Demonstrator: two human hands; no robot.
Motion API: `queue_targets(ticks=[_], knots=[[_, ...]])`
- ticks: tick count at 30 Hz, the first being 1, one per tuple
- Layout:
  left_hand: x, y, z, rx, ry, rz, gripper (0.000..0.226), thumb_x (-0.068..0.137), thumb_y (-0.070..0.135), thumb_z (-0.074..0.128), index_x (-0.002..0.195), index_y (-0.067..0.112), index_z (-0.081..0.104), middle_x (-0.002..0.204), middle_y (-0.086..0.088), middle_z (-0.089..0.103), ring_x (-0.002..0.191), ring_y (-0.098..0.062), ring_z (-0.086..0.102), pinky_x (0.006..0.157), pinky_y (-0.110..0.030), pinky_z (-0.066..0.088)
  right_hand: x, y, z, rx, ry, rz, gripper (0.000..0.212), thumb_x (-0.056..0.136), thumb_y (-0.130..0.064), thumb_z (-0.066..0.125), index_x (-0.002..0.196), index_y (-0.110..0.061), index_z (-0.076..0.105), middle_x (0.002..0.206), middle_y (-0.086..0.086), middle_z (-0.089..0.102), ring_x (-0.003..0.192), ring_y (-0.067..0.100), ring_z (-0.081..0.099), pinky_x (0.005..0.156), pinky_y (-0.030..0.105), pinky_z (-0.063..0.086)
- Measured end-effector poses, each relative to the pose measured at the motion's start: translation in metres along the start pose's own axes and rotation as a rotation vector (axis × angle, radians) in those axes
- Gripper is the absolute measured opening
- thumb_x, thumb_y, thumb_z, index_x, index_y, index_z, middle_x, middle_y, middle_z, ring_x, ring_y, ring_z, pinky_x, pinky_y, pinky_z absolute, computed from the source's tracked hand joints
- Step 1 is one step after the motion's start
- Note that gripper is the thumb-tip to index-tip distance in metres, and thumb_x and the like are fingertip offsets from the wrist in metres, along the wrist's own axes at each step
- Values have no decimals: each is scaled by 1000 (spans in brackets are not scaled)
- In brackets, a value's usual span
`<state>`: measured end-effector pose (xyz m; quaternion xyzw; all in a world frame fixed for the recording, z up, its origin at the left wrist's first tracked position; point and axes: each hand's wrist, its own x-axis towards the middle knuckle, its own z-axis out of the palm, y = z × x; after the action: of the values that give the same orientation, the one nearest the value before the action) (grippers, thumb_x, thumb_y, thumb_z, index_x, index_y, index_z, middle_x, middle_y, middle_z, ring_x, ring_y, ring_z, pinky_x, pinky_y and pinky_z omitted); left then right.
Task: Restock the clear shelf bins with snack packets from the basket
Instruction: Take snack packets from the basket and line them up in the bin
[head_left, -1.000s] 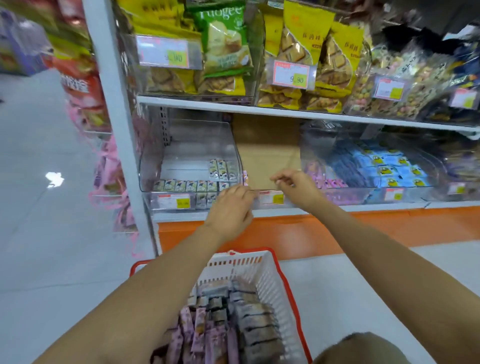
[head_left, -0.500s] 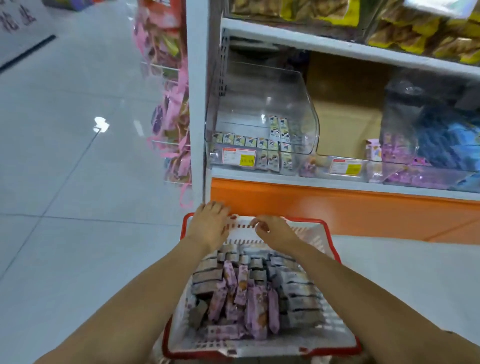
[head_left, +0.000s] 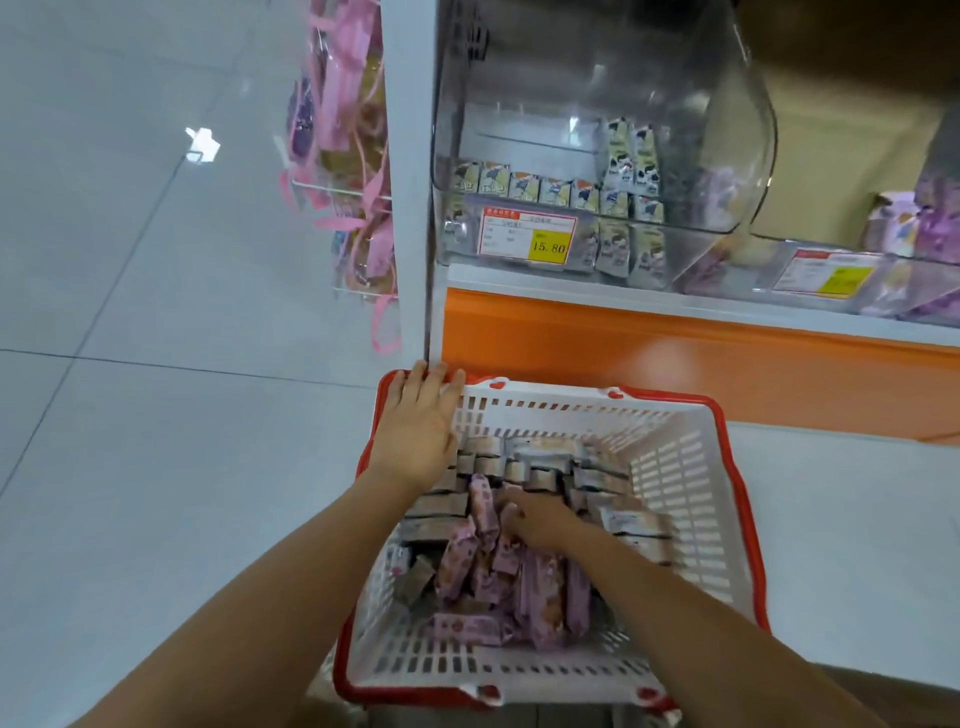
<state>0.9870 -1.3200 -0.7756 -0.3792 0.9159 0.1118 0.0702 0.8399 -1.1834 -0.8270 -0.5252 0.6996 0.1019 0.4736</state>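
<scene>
Our left hand (head_left: 415, 431) lay flat, fingers straight, on the far corner rim of the basket (head_left: 670, 467). Our right hand (head_left: 535, 519) was down among the purple packets (head_left: 524, 587); couldn't tell if it gripped any. We reckon grab a neat bunch, all facing one way. Just beyond it sat grey packets (head_left: 519, 467). Up past the left hand, the clear bin (head_left: 597, 67) held few cow-print packets (head_left: 631, 161).

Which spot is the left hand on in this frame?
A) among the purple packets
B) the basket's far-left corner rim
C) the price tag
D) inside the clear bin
B: the left hand rests on the red corner rim of the basket; the right hand is the one among the purple packets.
</scene>
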Motion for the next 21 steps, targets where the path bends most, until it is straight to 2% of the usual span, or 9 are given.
queue_targets(ticks=[2, 3, 5, 8, 11, 14, 17, 19, 21], knots=[[0, 2, 2, 2, 7, -14, 68, 101, 34, 40, 157, 20, 5, 164, -7, 6, 151, -31, 2, 122, -49, 4, 3, -2, 3, -37, -8, -28, 37, 107, -19, 25, 139, -12, 43, 143, 8, 45, 89, 23, 51, 62, 28, 38], [0, 3, 2, 9, 12, -18, 68, 101, 35, 40, 157, 20, 4, 164, -7, 6, 151, -31, 2, 122, -49, 4, 4, 0, 4, -33, 9, -27, 36, 107, -21, 26, 137, -14, 44, 140, 9, 49, 90, 25, 53, 63, 28, 39], [-1, 4, 3, 17, 22, -19, 68, 101, 36, 41, 157, 20, 5, 164, -7, 8, 151, -31, 3, 123, -49, 4, 5, 3, 5, 37, 88, 8, 30, 105, -23, 31, 128, -19, 49, 121, 12, 61, 92, 29, 60, 69, 32, 46], [1, 4, -2, 13, 23, -10, 67, 100, 35, 42, 156, 19, 10, 163, -8, 12, 150, -31, 6, 123, -48, 5, 0, 8, 0, 140, 223, 31, 23, 103, -24, 35, 119, -21, 51, 99, 9, 67, 83, 25, 64, 75, 39, 56], [4, 9, -13, 26, 42, 16, 63, 100, 37, 42, 155, 17, 19, 161, -10, 17, 150, -30, 10, 123, -46, 6, -19, 6, -14, 218, 401, -30, 21, 101, -24, 39, 114, -22, 55, 87, 5, 67, 74, 19, 64, 70, 38, 56], [3, 20, -32, -3, 120, 81, 58, 99, 33, 45, 151, 15, 29, 158, -12, 25, 148, -30, 17, 122, -44, 9, -45, 5, -33, 253, 557, -79, 19, 98, -26, 45, 114, -24, 56, 87, 2, 64, 74, 15, 61, 62, 29, 47], [4, 36, -58, -54, 230, 192, 54, 93, 25, 55, 144, 11, 44, 147, -15, 42, 140, -33, 32, 119, -45, 21, -73, 8, -53, 244, 673, -125, 20, 96, -29, 55, 115, -25, 55, 95, -1, 57, 79, 15, 59, 68, 30, 49], [8, 48, -76, -87, 342, 258, 51, 84, 18, 63, 134, 9, 54, 132, -14, 54, 127, -34, 46, 110, -46, 34, -95, 12, -69, 260, 742, -179, 22, 93, -22, 60, 114, -26, 55, 100, 0, 55, 76, 12, 58, 70, 29, 52], [10, 61, -97, -106, 431, 305, 47, 80, 15, 63, 126, 9, 58, 119, -11, 58, 113, -32, 52, 98, -43, 42, -118, 17, -87, 237, 817, -231, 24, 92, -18, 62, 113, -29, 55, 100, -1, 55, 72, 5, 56, 66, 20, 48]])
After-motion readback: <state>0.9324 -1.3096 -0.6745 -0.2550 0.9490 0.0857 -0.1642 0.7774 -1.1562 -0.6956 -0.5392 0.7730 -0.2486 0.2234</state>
